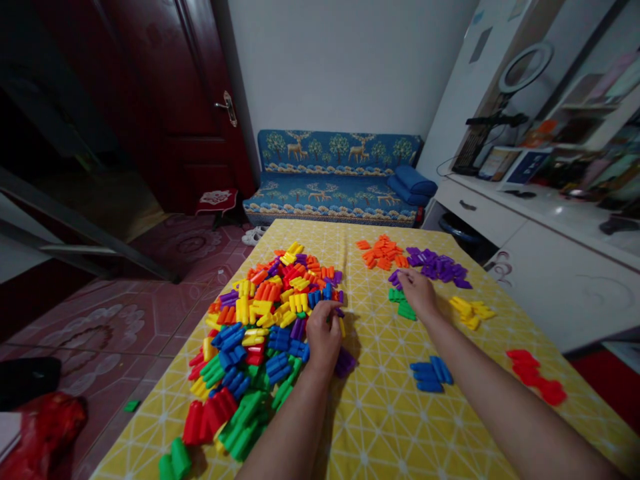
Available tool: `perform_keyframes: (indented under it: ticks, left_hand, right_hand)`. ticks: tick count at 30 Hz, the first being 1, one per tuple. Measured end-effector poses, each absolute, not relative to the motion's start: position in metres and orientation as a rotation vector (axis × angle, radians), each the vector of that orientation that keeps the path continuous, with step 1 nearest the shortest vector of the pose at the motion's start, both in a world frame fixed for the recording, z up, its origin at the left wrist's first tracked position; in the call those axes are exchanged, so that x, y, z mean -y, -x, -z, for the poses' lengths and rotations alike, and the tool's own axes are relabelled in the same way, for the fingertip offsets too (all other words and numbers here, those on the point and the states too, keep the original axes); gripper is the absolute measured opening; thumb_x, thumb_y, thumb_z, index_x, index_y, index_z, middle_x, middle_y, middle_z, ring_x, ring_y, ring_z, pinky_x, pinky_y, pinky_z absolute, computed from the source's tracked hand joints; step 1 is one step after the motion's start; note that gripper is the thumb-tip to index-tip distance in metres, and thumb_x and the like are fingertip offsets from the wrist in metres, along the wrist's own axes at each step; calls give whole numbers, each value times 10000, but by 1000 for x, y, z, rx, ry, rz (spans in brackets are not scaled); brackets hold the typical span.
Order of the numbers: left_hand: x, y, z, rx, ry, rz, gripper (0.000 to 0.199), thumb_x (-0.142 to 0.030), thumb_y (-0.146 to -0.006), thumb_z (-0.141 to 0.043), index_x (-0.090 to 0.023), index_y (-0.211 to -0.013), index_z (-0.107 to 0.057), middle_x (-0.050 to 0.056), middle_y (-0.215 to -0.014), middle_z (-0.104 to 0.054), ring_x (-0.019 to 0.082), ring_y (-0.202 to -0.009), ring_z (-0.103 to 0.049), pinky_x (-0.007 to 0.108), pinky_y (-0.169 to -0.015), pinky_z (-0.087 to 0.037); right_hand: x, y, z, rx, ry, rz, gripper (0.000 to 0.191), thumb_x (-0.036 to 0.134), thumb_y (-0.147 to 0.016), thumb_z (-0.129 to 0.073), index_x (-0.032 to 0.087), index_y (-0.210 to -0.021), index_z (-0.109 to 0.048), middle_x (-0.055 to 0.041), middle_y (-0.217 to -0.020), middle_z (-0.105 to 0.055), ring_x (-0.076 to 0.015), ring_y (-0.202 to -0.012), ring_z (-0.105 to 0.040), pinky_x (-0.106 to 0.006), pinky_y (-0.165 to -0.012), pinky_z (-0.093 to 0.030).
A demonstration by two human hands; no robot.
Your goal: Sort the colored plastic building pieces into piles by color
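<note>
A big mixed pile of plastic pieces [260, 313] in red, yellow, blue, green, orange and purple covers the table's left part. My left hand [324, 337] is at the pile's right edge, fingers bent together; what they hold, if anything, is hidden. Farther right, my right hand [419, 292] pinches a purple piece [395, 279] just above the small green group [403, 304]. Around it lie an orange group [383, 253], a purple group [439, 267], a yellow group [471, 311], a blue group [431, 374] and a red group [537, 377].
The table [370, 413] has a yellow patterned cloth. Beyond it stands a blue sofa [330, 190], with a small stool [217, 201] to its left. A white cabinet [565, 267] flanks the right side. One green piece [132, 405] lies on the floor at left.
</note>
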State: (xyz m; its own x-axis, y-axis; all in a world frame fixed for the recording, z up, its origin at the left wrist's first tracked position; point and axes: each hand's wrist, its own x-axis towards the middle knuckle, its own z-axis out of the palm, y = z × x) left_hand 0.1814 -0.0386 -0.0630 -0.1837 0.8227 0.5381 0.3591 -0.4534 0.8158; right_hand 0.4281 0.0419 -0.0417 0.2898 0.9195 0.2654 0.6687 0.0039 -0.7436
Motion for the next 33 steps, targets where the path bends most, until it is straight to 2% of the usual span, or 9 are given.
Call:
perform_keyframes:
  ticks: [4,7,10,13,16,21,25,29,33]
  left_hand:
    - [38,-182,63,-1358,-1713,-1683,311,0,-756,-463,-182,-871,-687,25,-830,-687,155,-798,-655,251,-738,-495]
    - [37,-182,64,-1356,-1715,-1685,306,-4,-760,-460,-182,-871,-684,20,-806,-678,150,-771,-650,247,-723,-492]
    - [37,-182,65,-1364,-1720,-1681,301,-7,-761,-466,-184,-875,-681,19,-805,-677,152,-773,-648,249,-725,-491]
    - [37,-182,65,-1366,-1729,-1681,303,-6,-762,-461,-183,-876,-680,24,-827,-683,156,-800,-650,255,-743,-493]
    - [38,-182,65,-1369,-1723,-1673,297,-14,-779,-455,-181,-876,-680,28,-833,-684,155,-800,-648,255,-741,-494]
    - [39,-182,63,-1375,-1703,-1649,299,-13,-782,-453,-184,-877,-680,25,-829,-688,156,-802,-648,261,-756,-496]
    - [40,-182,63,-1366,-1689,-1650,320,2,-766,-448,-184,-891,-677,20,-829,-681,151,-792,-646,258,-755,-495]
    - [40,-181,62,-1382,-1705,-1644,303,-2,-767,-454,-183,-873,-673,25,-827,-677,156,-789,-642,263,-741,-495]
    - [40,-181,61,-1384,-1703,-1643,312,-2,-770,-448,-185,-877,-677,26,-823,-678,156,-791,-643,264,-738,-495]
  right_hand:
    - [-64,-494,30,1250,1918,-234,230,282,-797,-540,140,-911,-680,-88,-766,-695,-230,-763,-651,-372,-766,-519]
    - [-67,-512,30,1190,1958,-115,352,234,-743,-587,100,-1064,-644,-152,-985,-687,-287,-965,-624,-473,-919,-465]
    - [-60,-496,38,1333,1839,6,398,219,-746,-578,81,-1116,-622,-198,-1125,-637,-317,-1113,-561,-510,-1010,-403]
    - [-53,-457,46,1581,1673,-52,365,203,-768,-548,91,-1105,-631,-195,-1119,-637,-303,-1098,-575,-487,-990,-437]
    - [-53,-408,51,1794,1543,-184,358,154,-757,-561,147,-1104,-649,-131,-1120,-662,-245,-1066,-609,-411,-973,-473]
    - [-61,-337,46,2086,1353,-310,529,-2,-725,-489,203,-1187,-646,-53,-1244,-648,-171,-1165,-563,-331,-1047,-422]
    - [-62,-312,38,2336,1427,-280,461,48,-827,-476,231,-1217,-642,-55,-1347,-579,-209,-1237,-478,-348,-1033,-404]
    - [-59,-309,35,2321,1585,-230,320,136,-880,-516,272,-1131,-662,-70,-1216,-607,-235,-1134,-500,-346,-909,-436]
    - [-54,-312,34,2230,1681,-191,228,184,-900,-531,237,-1091,-644,-110,-1123,-590,-250,-1079,-506,-354,-867,-425]
